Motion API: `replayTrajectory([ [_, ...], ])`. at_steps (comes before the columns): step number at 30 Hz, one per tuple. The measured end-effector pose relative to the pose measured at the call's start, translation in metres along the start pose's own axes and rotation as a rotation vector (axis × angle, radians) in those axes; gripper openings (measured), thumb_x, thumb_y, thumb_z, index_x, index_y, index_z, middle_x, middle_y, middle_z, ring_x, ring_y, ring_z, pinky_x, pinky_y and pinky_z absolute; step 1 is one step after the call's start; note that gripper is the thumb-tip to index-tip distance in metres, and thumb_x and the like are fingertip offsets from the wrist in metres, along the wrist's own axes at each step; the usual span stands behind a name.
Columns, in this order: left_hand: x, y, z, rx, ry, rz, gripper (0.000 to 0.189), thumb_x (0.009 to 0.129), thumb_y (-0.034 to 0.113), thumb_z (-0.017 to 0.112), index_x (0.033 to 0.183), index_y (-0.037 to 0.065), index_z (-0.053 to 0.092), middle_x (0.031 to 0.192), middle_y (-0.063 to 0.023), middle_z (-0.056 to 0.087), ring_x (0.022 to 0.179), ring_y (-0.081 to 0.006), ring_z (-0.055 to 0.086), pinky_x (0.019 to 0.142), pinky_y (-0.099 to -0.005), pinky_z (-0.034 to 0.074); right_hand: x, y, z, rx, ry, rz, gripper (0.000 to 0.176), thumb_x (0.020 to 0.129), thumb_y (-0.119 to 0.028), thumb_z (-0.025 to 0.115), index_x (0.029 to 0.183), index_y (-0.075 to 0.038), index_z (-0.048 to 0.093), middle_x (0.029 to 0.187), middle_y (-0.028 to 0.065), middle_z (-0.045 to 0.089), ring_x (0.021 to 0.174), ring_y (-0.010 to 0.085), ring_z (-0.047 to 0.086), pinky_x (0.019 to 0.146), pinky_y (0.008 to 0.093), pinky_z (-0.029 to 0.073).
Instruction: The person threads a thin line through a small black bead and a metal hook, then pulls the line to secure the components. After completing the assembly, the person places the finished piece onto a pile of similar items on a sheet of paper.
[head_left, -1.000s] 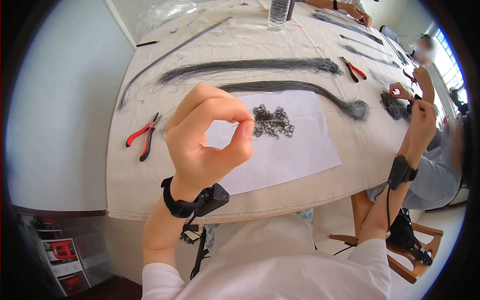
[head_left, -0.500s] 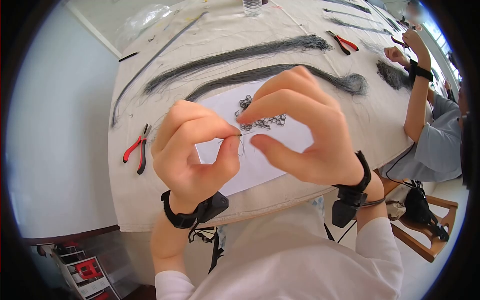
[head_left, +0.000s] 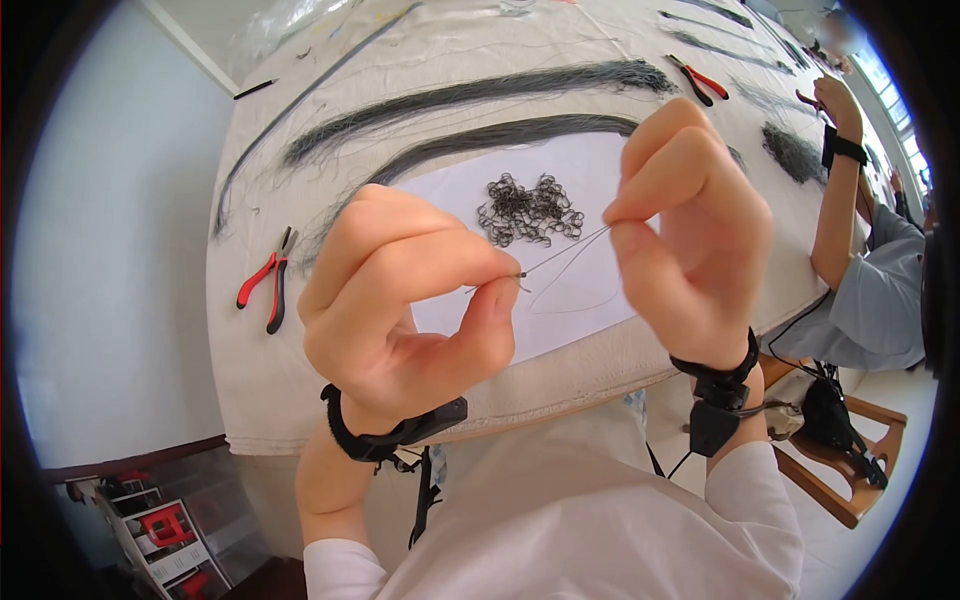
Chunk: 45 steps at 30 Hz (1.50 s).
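Thumb and forefinger of my left hand (head_left: pixel 410 300) pinch a small dark knotted piece at the end of a thin wire. My right hand (head_left: pixel 690 235) is closed on the other end of the thin wire (head_left: pixel 562 252), which stretches between the two hands, with a loose loop hanging below it. Beneath them, a white paper sheet (head_left: pixel 560 335) lies on the cloth. A heap of small dark curled wire pieces (head_left: pixel 530 208) rests on the sheet, between and beyond my hands.
Red-and-black pliers (head_left: pixel 270 280) lie at the left, another pair (head_left: pixel 700 80) at the upper right. Long bundles of grey wire (head_left: pixel 460 95) cross the tablecloth (head_left: pixel 250 400). A co-worker's arm (head_left: pixel 840 200) is at the right. A wooden chair (head_left: pixel 850 490) stands at the lower right.
My right hand has moved right and closed on the wire, drawing it out. My left hand has shifted slightly right. More of the curled heap shows.
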<state>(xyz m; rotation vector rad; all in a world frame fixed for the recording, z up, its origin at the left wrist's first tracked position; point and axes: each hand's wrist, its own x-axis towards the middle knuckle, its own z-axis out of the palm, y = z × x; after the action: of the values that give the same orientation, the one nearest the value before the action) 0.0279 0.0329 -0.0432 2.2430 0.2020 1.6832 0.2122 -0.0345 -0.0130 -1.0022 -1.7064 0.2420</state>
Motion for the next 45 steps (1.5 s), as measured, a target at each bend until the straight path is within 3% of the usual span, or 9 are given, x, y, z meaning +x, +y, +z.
replayTrajectory([
  [11,0.002,0.002,-0.001,-0.052,0.001,0.007,0.008,0.074,0.002,0.061,0.082,0.002,0.06,0.078,-0.0055,0.054,0.063,-0.0166,0.052,0.056,-0.0267,0.039,-0.003,0.009,-0.019,-0.088,0.074,-0.092,0.013,0.066,0.007,0.048,0.077,0.001,0.052,0.085,0.009,0.047,0.074,0.0132,0.04,0.066,0.023,0.033],
  [19,0.002,0.005,0.0,-0.145,-0.021,-0.016,0.005,0.082,0.007,0.065,0.084,0.002,0.063,0.08,-0.0054,0.055,0.063,-0.0158,0.051,0.055,-0.0259,0.038,-0.002,0.011,-0.027,-0.128,0.111,-0.126,0.007,0.072,0.001,0.051,0.078,-0.001,0.051,0.086,0.0082,0.047,0.073,0.0118,0.04,0.065,0.0231,0.032],
  [34,0.002,0.006,0.0,-0.129,-0.028,-0.04,0.006,0.086,0.006,0.063,0.085,0.0,0.062,0.082,-0.0062,0.056,0.064,-0.0157,0.05,0.057,-0.0257,0.038,-0.008,0.011,-0.038,-0.164,0.209,0.007,0.009,0.07,0.005,0.047,0.077,-0.001,0.047,0.086,0.0076,0.049,0.072,0.0115,0.04,0.065,0.0227,0.032],
  [37,0.0,0.006,0.0,-0.105,0.043,-0.087,0.004,0.085,0.003,0.063,0.084,0.0,0.062,0.082,-0.0068,0.056,0.066,-0.0157,0.05,0.059,-0.0254,0.038,-0.013,0.015,-0.041,-0.085,0.202,0.018,0.008,0.075,0.0,0.051,0.076,-0.005,0.045,0.086,0.0065,0.048,0.072,0.0118,0.04,0.064,0.0239,0.031],
  [39,0.0,0.007,0.001,-0.112,0.102,-0.126,0.007,0.077,-0.003,0.067,0.083,-0.001,0.065,0.08,-0.0068,0.059,0.064,-0.0166,0.054,0.056,-0.0247,0.041,-0.015,0.023,-0.047,0.515,-0.023,-0.005,0.014,0.082,-0.011,0.057,0.075,-0.01,0.045,0.088,0.0055,0.046,0.072,0.0119,0.042,0.064,0.0244,0.032],
  [40,0.001,0.007,0.002,-0.122,0.159,-0.167,0.015,0.07,-0.009,0.071,0.082,-0.001,0.068,0.077,-0.0067,0.062,0.063,-0.0176,0.057,0.054,-0.0241,0.043,-0.016,0.022,-0.046,0.515,-0.023,-0.006,0.014,0.082,-0.011,0.057,0.075,-0.01,0.045,0.088,0.0055,0.046,0.072,0.0119,0.042,0.064,0.0244,0.032],
  [42,-0.001,0.006,0.003,-0.083,0.139,-0.159,0.014,0.07,-0.008,0.071,0.081,-0.001,0.067,0.077,-0.0072,0.062,0.063,-0.0178,0.057,0.054,-0.0243,0.043,-0.018,0.017,-0.039,0.769,-0.15,0.086,0.021,0.085,-0.023,0.061,0.075,-0.013,0.045,0.091,0.0056,0.047,0.072,0.0121,0.048,0.063,0.0242,0.035],
  [44,0.0,0.005,0.003,-0.045,0.117,-0.153,0.012,0.071,-0.008,0.071,0.08,-0.001,0.067,0.076,-0.0077,0.061,0.064,-0.018,0.057,0.054,-0.0244,0.042,-0.011,0.01,-0.035,0.855,-0.224,0.061,0.017,0.089,-0.022,0.057,0.082,-0.012,0.045,0.095,0.0048,0.05,0.073,0.0122,0.053,0.063,0.0241,0.037],
  [45,0.002,0.002,0.003,0.022,0.071,-0.074,0.012,0.069,-0.009,0.069,0.078,-0.001,0.064,0.073,-0.0073,0.059,0.06,-0.0186,0.054,0.053,-0.025,0.041,-0.011,0.004,-0.033,1.029,-0.228,0.161,0.016,0.091,-0.022,0.055,0.087,-0.012,0.043,0.094,0.0032,0.051,0.072,0.0124,0.054,0.062,0.0243,0.038],
])
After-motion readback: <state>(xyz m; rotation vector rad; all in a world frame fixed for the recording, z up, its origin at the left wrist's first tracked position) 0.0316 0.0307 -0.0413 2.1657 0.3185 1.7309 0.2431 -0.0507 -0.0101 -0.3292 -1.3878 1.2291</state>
